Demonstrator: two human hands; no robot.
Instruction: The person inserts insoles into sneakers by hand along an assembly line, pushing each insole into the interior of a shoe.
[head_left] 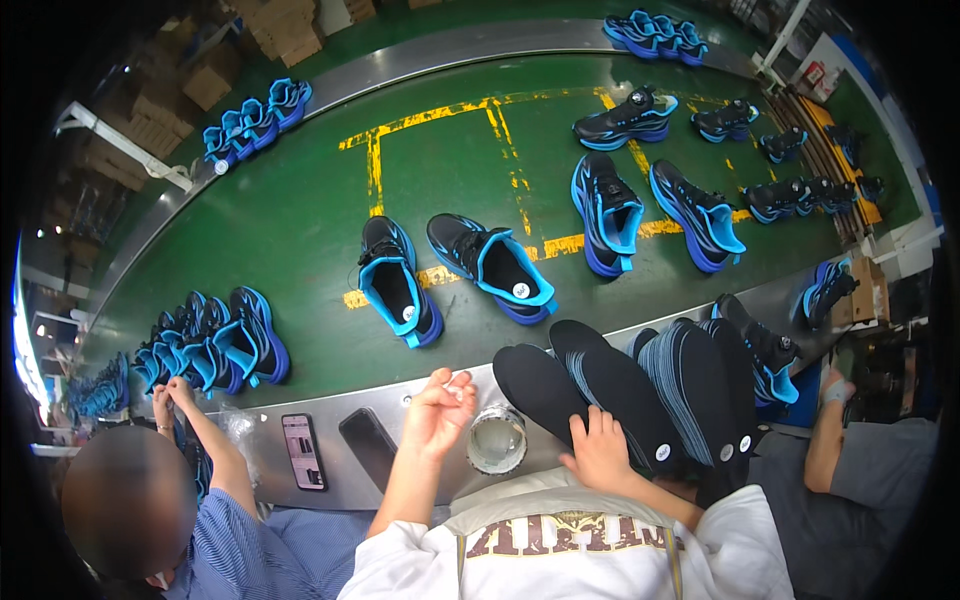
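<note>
My left hand (440, 408) is raised palm up over the metal table edge, its fingers curled in. Whitish bits show at the fingertips; what they hold, if anything, is too small to name. Just right of it stands a round tub (497, 442) of pale paste with a crusted rim. My right hand (600, 448) lies with fingers spread on the black insoles, touching the heel end of the leftmost insole (537, 388). More insole stacks (676, 385) with blue-striped edges fan out to the right. Beyond them a pair of black-and-blue sneakers (400, 285) stands on the green belt.
Another sneaker pair (607, 215) stands farther right. Rows of sneakers (215, 345) line the belt's left side. Two phones (304, 452) lie on the metal edge. At left a co-worker's hands (175, 395) work near the shoes; another person's arm (825, 430) shows at right.
</note>
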